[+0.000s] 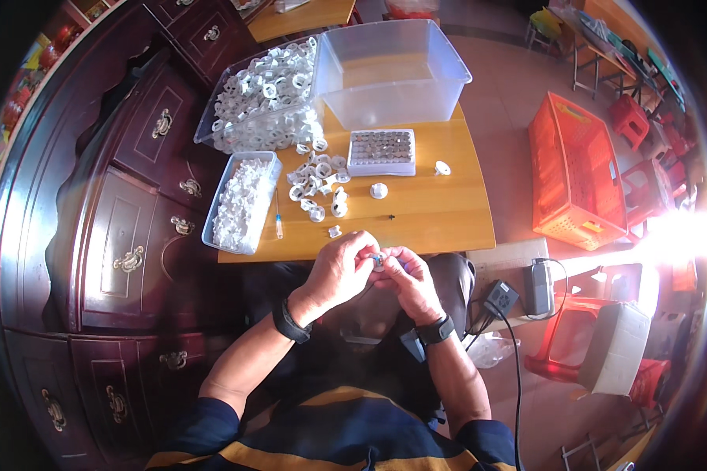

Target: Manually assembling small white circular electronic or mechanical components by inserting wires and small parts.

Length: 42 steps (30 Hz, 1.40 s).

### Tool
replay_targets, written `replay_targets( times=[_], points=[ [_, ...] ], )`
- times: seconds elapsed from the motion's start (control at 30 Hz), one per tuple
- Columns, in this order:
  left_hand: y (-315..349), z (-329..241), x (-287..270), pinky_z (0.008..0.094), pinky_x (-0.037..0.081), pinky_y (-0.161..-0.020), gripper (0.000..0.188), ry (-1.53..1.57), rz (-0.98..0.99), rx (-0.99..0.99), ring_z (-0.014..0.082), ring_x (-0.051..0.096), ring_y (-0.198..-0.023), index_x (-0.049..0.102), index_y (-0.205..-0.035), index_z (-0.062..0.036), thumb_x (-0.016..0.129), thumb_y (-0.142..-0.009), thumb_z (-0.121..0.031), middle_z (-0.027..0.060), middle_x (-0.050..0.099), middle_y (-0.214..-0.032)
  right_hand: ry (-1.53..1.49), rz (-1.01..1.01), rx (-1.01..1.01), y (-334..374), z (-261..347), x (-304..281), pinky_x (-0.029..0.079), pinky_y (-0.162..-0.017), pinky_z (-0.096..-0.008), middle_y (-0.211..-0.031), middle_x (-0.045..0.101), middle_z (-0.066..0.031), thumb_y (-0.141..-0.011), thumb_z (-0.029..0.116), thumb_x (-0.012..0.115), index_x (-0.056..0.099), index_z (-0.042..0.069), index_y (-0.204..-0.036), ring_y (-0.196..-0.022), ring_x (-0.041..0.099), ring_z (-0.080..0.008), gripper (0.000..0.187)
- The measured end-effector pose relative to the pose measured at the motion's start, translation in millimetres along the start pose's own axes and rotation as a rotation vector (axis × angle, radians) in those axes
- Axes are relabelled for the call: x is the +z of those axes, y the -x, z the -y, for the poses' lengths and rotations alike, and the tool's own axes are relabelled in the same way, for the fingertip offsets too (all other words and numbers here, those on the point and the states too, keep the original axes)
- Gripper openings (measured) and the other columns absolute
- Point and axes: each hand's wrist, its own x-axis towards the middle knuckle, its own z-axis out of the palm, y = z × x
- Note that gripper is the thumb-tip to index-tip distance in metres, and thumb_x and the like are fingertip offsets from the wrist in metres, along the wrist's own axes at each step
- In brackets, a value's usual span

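Observation:
Just in front of the table's near edge, my left hand (pixel 339 268) and my right hand (pixel 410 284) meet with fingertips pinched on a small round part (pixel 379 262), white with a bit of blue. The fingers cover most of it, so its exact kind cannot be made out. Nearest to them on the wooden table (pixel 440 224) lie a small white plastic piece (pixel 335 231) and a tiny black piece (pixel 392 217). Farther back are a round white part (pixel 379 191), a pile of white ring-shaped parts (pixel 314 177) and a thin screwdriver (pixel 279 228) with a blue handle.
A tub (pixel 273 177) of small white pieces stands at the table's left, and a white tray (pixel 381 169) of metallic pieces farther back. Behind are two clear bins, one heaped with white rings (pixel 271 86), another see-through (pixel 393 98). Right: an orange crate (pixel 577 173) and a black adapter (pixel 500 298) with cables.

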Motion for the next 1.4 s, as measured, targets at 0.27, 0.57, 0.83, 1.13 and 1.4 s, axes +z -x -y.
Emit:
replay_targets(
  times=[0.27, 0.57, 0.83, 1.13, 1.4],
  points=[
    [1, 7, 4, 0.0383, 0.053, -0.065, 0.015, 0.002, -0.022, -0.007, 0.0296, 0.065, -0.074, 0.056, -0.096, -0.0042, 0.061, -0.084, 0.004, 0.012, 0.062, -0.082, 0.026, 0.026, -0.015, -3, -3, 0, 0.057, -0.081, -0.0279, -0.107, 0.069, -0.004, -0.103, 0.02, 0.058, 0.061, 0.005, -0.117, -0.095, 0.069, -0.0136, 0.021],
    [4, 13, 0, 0.0327, 0.052, -0.066, 0.022, 0.112, 0.015, -0.034, 0.0192, 0.063, -0.072, 0.059, -0.106, -0.0053, 0.068, -0.086, -0.001, 0.0079, 0.063, -0.088, -0.02, 0.029, -0.011, -4, -2, 0, 0.057, -0.082, -0.0278, -0.109, 0.069, -0.005, -0.103, 0.022, 0.057, 0.061, 0.005, -0.117, -0.094, 0.069, -0.0138, 0.022],
    [3, -7, -8, 0.0312, 0.053, -0.068, 0.042, -0.082, 0.01, 0.071, 0.0171, 0.06, -0.072, 0.06, -0.116, -0.0068, 0.077, -0.078, -0.001, 0.0062, 0.062, -0.093, -0.177, 0.031, -0.046, -9, -3, -3, 0.058, -0.085, -0.03, -0.113, 0.068, -0.0058, -0.104, 0.022, 0.056, 0.061, 0.007, -0.117, -0.098, 0.067, -0.0132, 0.021],
    [6, 0, -16, 0.0311, 0.053, -0.067, 0.046, -0.128, -0.014, 0.083, 0.0182, 0.06, -0.07, 0.059, -0.117, -0.0056, 0.08, -0.076, -0.002, 0.0077, 0.062, -0.095, -0.213, 0.009, -0.033, -7, 0, -5, 0.058, -0.086, -0.0313, -0.114, 0.068, -0.0098, -0.104, 0.022, 0.055, 0.059, 0.006, -0.122, -0.097, 0.069, -0.0184, 0.025],
    [24, 32, -43, 0.0289, 0.053, -0.061, 0.034, -0.093, -0.096, -0.091, 0.015, 0.062, -0.064, 0.062, -0.112, -0.0037, 0.075, -0.08, -0.003, 0.0066, 0.063, -0.087, -0.25, 0.024, 0.04, -7, 5, -4, 0.057, -0.086, -0.0318, -0.12, 0.066, -0.0179, -0.103, 0.017, 0.051, 0.052, 0.0, -0.134, -0.097, 0.07, -0.0241, 0.035]
  ],
)
